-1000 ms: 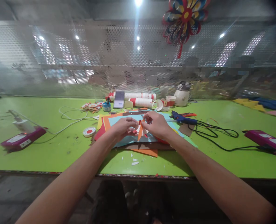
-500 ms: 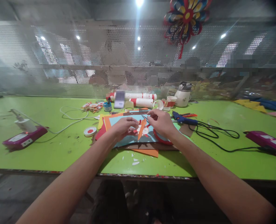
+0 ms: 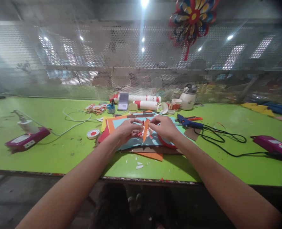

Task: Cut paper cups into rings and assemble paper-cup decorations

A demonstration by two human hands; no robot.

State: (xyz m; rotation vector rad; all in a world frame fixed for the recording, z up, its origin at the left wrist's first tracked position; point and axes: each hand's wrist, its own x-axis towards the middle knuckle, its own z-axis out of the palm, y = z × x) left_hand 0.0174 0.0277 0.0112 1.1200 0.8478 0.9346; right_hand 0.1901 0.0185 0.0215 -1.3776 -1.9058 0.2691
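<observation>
My left hand (image 3: 130, 129) has its fingers curled at the left rim of a small white disc (image 3: 149, 130) bearing red pieces, seemingly pinching it. An orange pointed paper strip (image 3: 145, 133) stands across the front of the disc. My right hand (image 3: 164, 126) is closed, its fingertips pinching the strip near its upper end. A small dark tip shows by those fingers; its kind I cannot make out. Beneath both hands lies a light blue sheet (image 3: 134, 143) on a stack of coloured sheets. A red curved band (image 3: 166, 142) shows below my right hand, partly hidden.
Right of the stack lies a blue glue gun (image 3: 189, 122) with a black cable. Purple power strips (image 3: 27, 140) sit at both sides. Behind are a phone (image 3: 123, 102), stacked paper cups (image 3: 145, 105), a blue-capped jar (image 3: 111, 107) and a flask (image 3: 188, 98). A white decorated disc (image 3: 93, 134) lies left.
My right fingertips have come onto the orange strip, and the grey pointed tool seen at them before is now mostly hidden. My left hand has barely moved. The view has shifted slightly.
</observation>
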